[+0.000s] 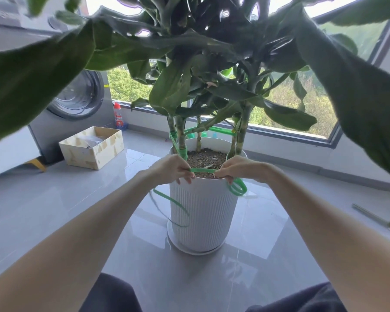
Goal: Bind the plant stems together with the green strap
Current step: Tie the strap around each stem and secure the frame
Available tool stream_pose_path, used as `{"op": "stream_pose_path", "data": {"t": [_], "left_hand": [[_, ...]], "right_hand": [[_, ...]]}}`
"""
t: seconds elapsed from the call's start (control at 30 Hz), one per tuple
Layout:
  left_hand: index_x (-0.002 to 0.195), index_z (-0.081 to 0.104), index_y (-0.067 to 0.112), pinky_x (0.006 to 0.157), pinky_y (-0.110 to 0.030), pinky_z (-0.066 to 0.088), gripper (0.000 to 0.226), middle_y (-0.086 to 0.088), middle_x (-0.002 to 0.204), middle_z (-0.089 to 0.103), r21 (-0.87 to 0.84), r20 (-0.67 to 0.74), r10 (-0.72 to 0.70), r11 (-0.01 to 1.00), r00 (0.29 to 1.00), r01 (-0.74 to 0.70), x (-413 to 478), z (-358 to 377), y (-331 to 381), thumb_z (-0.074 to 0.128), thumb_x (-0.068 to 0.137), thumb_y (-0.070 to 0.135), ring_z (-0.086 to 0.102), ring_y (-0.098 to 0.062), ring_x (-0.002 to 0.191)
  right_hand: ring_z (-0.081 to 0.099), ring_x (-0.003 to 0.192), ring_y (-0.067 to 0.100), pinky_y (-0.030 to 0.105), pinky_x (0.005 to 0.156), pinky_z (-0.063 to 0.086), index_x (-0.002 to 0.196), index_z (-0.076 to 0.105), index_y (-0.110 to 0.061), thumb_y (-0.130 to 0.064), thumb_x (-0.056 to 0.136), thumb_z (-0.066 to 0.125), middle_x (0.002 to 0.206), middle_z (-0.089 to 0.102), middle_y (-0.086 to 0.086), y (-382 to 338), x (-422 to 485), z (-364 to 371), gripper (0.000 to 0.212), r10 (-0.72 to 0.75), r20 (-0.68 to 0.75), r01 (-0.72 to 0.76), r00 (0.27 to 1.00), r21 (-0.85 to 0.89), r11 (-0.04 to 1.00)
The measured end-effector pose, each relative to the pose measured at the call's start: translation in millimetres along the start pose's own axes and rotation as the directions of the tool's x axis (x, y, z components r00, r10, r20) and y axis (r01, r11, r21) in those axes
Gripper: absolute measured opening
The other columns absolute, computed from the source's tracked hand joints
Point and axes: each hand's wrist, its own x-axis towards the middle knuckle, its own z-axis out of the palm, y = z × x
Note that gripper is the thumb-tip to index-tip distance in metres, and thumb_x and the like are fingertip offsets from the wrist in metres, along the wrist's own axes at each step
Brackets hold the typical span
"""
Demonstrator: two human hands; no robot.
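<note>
Left hand [173, 168]: pinches the strap [203, 170] at the pot's near left rim, fingers curled round it.
Right hand [236, 168]: grips the strap at the near right rim; a small coil of it hangs below the fingers.
Strap: green; one short span is stretched between the two hands over the soil. Further loops go round the stems [180, 131] above the pot, bunched at the left stems. A loose tail curves down the pot's left side to the saucer.
Stems: several, upright in the soil, left and right clusters apart.
Pot [203, 210]: white, ribbed, on a white saucer [190, 249].
Edges and room: open floor near, left and right of the pot; big leaves [32, 86] hang over both forearms. The box [95, 154] sits far left, well apart from the pot. A thin metal rod [367, 213] lies at the right.
Writing: the bottle [117, 115] at the sill has a red label, too blurred to read.
Surface: glossy grey tiled floor [54, 199], reflecting light.
Room: a grey washer [77, 95] at the far left; a wide window [279, 134] behind the plant, with trees outside.
</note>
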Motion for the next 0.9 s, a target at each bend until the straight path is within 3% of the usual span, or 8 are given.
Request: {"op": "stream_pose_path", "data": {"t": [0.1, 0.2, 0.33, 0.43, 0.53, 0.63, 0.77, 0.9], "left_hand": [[0.093, 0.076, 0.01, 0.073, -0.037, 0.058, 0.017, 0.012, 0.075, 0.071, 0.042, -0.027, -0.071, 0.996, 0.997, 0.072, -6, -8, -13, 0.067, 0.086, 0.023, 0.069, -0.013, 0.061], [0.093, 0.077, 0.012, 0.074, -0.033, 0.057, 0.015, 0.01, 0.075, 0.072, 0.085, -0.035, -0.133, 0.987, 0.991, 0.135, -12, -15, -22, 0.069, 0.085, 0.022, 0.069, -0.011, 0.062], [0.092, 0.076, 0.017, 0.076, -0.031, 0.057, 0.012, 0.011, 0.074, 0.071, 0.167, -0.059, -0.224, 0.959, 0.973, 0.231, -16, -21, -31, 0.068, 0.086, 0.023, 0.07, -0.011, 0.066], [0.09, 0.075, 0.022, 0.077, -0.029, 0.056, 0.01, 0.015, 0.075, 0.07, 0.242, -0.064, -0.3, 0.921, 0.952, 0.307, -18, -23, -34, 0.065, 0.088, 0.024, 0.069, -0.008, 0.067], [0.09, 0.074, 0.025, 0.077, -0.026, 0.055, 0.014, 0.013, 0.079, 0.072, 0.34, -0.059, -0.342, 0.876, 0.938, 0.341, -17, -19, -32, 0.061, 0.089, 0.022, 0.067, -0.007, 0.073], [0.084, 0.074, 0.023, 0.08, -0.031, 0.055, 0.012, 0.012, 0.081, 0.072, 0.388, -0.056, -0.32, 0.866, 0.946, 0.316, -13, -13, -25, 0.063, 0.086, 0.027, 0.065, -0.009, 0.084], [0.078, 0.067, 0.02, 0.074, -0.027, 0.05, 0.017, 0.004, 0.081, 0.066, 0.27, 0.019, -0.244, 0.935, 0.969, 0.23, -6, -5, -4, 0.075, 0.077, 0.035, 0.061, -0.013, 0.081], [0.108, 0.063, 0.008, 0.084, -0.024, 0.047, 0.04, 0.001, 0.096, 0.063, 0.012, 0.084, -0.171, 0.985, 0.982, 0.17, 2, 11, 24, 0.073, 0.08, 0.034, 0.058, -0.014, 0.09]], "right_hand": [[0.045, 0.068, 0.006, 0.02, 0.064, 0.038, 0.065, 0.057, -0.018, -0.03, 0.091, 0.061, 0.074, 0.051, -0.003, 12, 3, 3, 0.028, 0.002, -0.125, -0.012, 0.992, -0.08, 0.997], [0.045, 0.071, 0.01, 0.021, 0.059, 0.036, 0.071, 0.058, -0.016, -0.03, 0.089, 0.064, 0.077, 0.048, -0.002, 17, 7, 6, 0.024, -0.033, -0.237, -0.004, 0.971, -0.153, 0.988], [0.047, 0.089, 0.018, 0.029, 0.076, 0.04, 0.09, 0.063, -0.012, -0.024, 0.086, 0.068, 0.095, 0.051, 0.005, 21, 13, 13, 0.014, -0.112, -0.309, 0.029, 0.944, -0.263, 0.964], [0.05, 0.089, 0.019, 0.031, 0.085, 0.047, 0.095, 0.068, -0.011, -0.011, 0.085, 0.068, 0.1, 0.048, 0.005, 22, 14, 16, 0.01, -0.132, -0.39, 0.037, 0.911, -0.241, 0.97], [0.055, 0.083, 0.016, 0.024, 0.075, 0.046, 0.087, 0.07, -0.013, -0.003, 0.08, 0.072, 0.098, 0.06, 0.006, 20, 17, 18, 0.012, -0.092, -0.472, 0.028, 0.877, -0.141, 0.99], [0.059, 0.085, 0.016, 0.021, 0.074, 0.046, 0.083, 0.069, -0.014, -0.001, 0.076, 0.075, 0.101, 0.066, 0.008, 19, 21, 18, 0.016, -0.024, -0.504, 0.008, 0.864, -0.033, 0.999], [0.062, 0.083, 0.015, 0.016, 0.063, 0.047, 0.098, 0.061, -0.008, 0.007, 0.072, 0.075, 0.101, 0.068, 0.013, 18, 19, 18, 0.033, 0.022, -0.483, 0.027, 0.875, 0.093, 0.995], [0.064, 0.091, 0.024, 0.013, 0.054, 0.046, 0.106, 0.05, -0.011, 0.011, 0.074, 0.072, 0.105, 0.066, 0.017, 16, 16, 17, 0.044, 0.024, -0.442, 0.047, 0.897, 0.148, 0.988]]}}
